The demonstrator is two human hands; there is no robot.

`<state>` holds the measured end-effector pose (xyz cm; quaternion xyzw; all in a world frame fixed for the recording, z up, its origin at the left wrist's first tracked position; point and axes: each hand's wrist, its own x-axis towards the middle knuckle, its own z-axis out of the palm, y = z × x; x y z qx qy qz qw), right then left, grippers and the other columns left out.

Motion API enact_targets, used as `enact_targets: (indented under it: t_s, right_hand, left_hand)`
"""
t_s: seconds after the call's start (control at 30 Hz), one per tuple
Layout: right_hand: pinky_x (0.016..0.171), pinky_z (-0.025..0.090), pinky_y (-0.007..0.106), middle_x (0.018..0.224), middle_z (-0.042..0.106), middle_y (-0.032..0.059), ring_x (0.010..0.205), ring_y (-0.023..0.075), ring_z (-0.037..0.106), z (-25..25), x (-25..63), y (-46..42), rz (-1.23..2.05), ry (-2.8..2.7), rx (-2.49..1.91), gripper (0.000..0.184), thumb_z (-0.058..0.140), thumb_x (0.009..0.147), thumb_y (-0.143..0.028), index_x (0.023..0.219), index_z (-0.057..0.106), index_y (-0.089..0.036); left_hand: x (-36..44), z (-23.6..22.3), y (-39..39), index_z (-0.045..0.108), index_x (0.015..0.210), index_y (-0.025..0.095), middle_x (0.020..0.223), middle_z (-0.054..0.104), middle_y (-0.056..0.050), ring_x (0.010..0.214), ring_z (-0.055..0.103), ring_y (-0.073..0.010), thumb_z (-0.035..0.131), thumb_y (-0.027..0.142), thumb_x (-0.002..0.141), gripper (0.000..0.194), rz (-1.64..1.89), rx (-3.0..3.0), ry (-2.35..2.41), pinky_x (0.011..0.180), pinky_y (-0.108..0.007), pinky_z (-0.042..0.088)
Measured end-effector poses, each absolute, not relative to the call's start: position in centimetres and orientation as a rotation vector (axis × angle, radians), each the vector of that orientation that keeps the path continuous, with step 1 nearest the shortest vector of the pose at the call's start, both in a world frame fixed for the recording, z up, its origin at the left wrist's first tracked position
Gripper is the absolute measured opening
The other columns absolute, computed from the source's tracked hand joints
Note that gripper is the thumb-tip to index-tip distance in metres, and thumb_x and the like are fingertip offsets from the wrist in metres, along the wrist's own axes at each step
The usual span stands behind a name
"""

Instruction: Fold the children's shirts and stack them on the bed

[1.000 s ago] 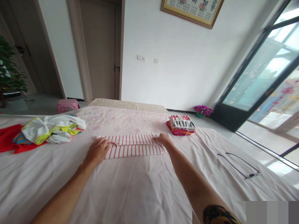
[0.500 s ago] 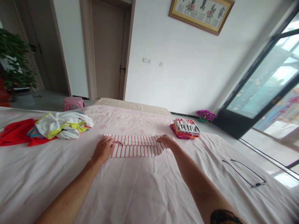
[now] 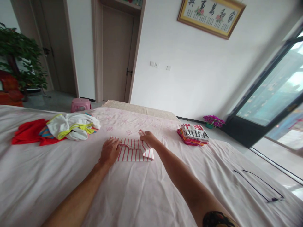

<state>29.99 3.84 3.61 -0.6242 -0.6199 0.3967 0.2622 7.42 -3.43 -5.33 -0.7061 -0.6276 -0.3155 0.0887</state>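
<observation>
Your striped cloth (image 3: 130, 155) runs left to right; your right hand (image 3: 148, 139) pinches its raised right end, your left hand (image 3: 110, 151) covers the left, grip unclear.

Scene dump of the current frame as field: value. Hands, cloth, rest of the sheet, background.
left hand: resting on the left end of the striped cloth
right hand: gripping the cloth's right end, lifted and turned back over it
cloth state: red stripes on white, partly folded
surface: pale pink sheet
left side: loose pile of clothes, red, white and yellow visible
right side: folded stack, "CHINA" on top; glasses, arms unfolded
background: pink stool, purple flowers, framed picture
</observation>
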Motion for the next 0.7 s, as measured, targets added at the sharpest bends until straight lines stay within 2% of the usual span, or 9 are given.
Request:
enact_targets:
  t_s: [0.13, 0.2, 0.3, 0.4, 0.47, 0.57, 0.63, 0.7]
  right_hand:
    - [0.049, 0.039, 0.019, 0.053, 0.054, -0.0041, 0.049, 0.0109, 0.055, 2.8, 27.7, 3.2, 1.132, -1.715, -1.671, 0.013, 0.071, 0.067, -0.015, 0.070, 0.059, -0.016]
    - [0.050, 0.043, 0.021, 0.055, 0.057, -0.0021, 0.048, 0.0120, 0.057, 2.7, 27.2, 2.9, 1.187, -1.720, -1.658, 0.011, 0.070, 0.073, -0.021, 0.072, 0.059, -0.016]
    - [0.055, 0.051, 0.025, 0.070, 0.066, 0.0033, 0.054, 0.0142, 0.063, 2.7, 27.2, 2.5, 1.216, -1.688, -1.620, 0.016, 0.054, 0.089, -0.029, 0.092, 0.062, -0.016]
    - [0.072, 0.055, 0.028, 0.096, 0.071, 0.0071, 0.078, 0.0154, 0.069, 2.4, 28.1, 1.9, 1.111, -1.642, -1.570, 0.029, 0.042, 0.094, -0.025, 0.117, 0.057, -0.018]
    - [0.088, 0.051, 0.029, 0.110, 0.070, 0.0074, 0.100, 0.0165, 0.067, 1.9, 28.8, 1.2, 0.928, -1.698, -1.530, 0.034, 0.041, 0.093, -0.021, 0.123, 0.058, -0.019]
    - [0.104, 0.042, 0.032, 0.127, 0.065, 0.0088, 0.121, 0.0186, 0.057, 0.7, 29.5, -0.2, 0.551, -1.935, -1.463, 0.039, 0.038, 0.095, -0.020, 0.130, 0.057, -0.019]
    - [0.112, 0.034, 0.038, 0.139, 0.057, 0.0102, 0.133, 0.0211, 0.047, -0.3, 29.6, -1.1, 0.356, -2.109, -1.449, 0.044, 0.034, 0.098, -0.023, 0.138, 0.051, -0.018]
    - [0.119, 0.021, 0.044, 0.148, 0.049, 0.0100, 0.142, 0.0239, 0.035, -1.3, 29.7, -1.7, 0.244, -2.275, -1.455, 0.047, 0.033, 0.100, -0.028, 0.145, 0.045, -0.019]
  left_hand:
    - [7.5, -5.3, -3.5, 0.072, 0.111, 0.021, 0.124, 0.070, -0.007, 0.128, 0.053, -0.0271, 0.043, 0.017, 0.087, 0.038, -0.911, -2.096, -1.875, 0.113, -0.047, 0.035]
    - [7.5, -5.2, -3.5, 0.072, 0.111, 0.021, 0.123, 0.070, -0.007, 0.129, 0.053, -0.0274, 0.044, 0.018, 0.087, 0.037, -0.909, -2.093, -1.876, 0.112, -0.046, 0.035]
    - [7.4, -5.0, -3.6, 0.072, 0.108, 0.021, 0.122, 0.070, -0.007, 0.127, 0.054, -0.0263, 0.044, 0.012, 0.084, 0.038, -0.929, -2.091, -1.870, 0.113, -0.044, 0.035]
    - [7.4, -4.4, -3.9, 0.072, 0.106, 0.021, 0.121, 0.071, -0.005, 0.126, 0.055, -0.0244, 0.043, 0.007, 0.081, 0.041, -0.999, -2.090, -1.831, 0.114, -0.044, 0.034]
    - [7.8, -3.8, -4.3, 0.072, 0.102, 0.022, 0.119, 0.072, -0.004, 0.126, 0.055, -0.0231, 0.042, 0.006, 0.081, 0.039, -1.073, -2.108, -1.757, 0.116, -0.045, 0.032]
    - [9.4, -2.9, -4.9, 0.072, 0.102, 0.024, 0.118, 0.072, -0.002, 0.128, 0.054, -0.0212, 0.039, 0.006, 0.085, 0.041, -1.184, -2.184, -1.607, 0.117, -0.048, 0.031]
    - [11.1, -2.7, -5.3, 0.069, 0.115, 0.024, 0.124, 0.069, -0.004, 0.131, 0.052, -0.0209, 0.036, 0.007, 0.087, 0.046, -1.213, -2.252, -1.537, 0.117, -0.049, 0.033]
    - [12.7, -3.0, -5.4, 0.059, 0.133, 0.023, 0.134, 0.063, -0.006, 0.136, 0.047, -0.0221, 0.034, 0.012, 0.092, 0.049, -1.169, -2.315, -1.505, 0.116, -0.049, 0.035]
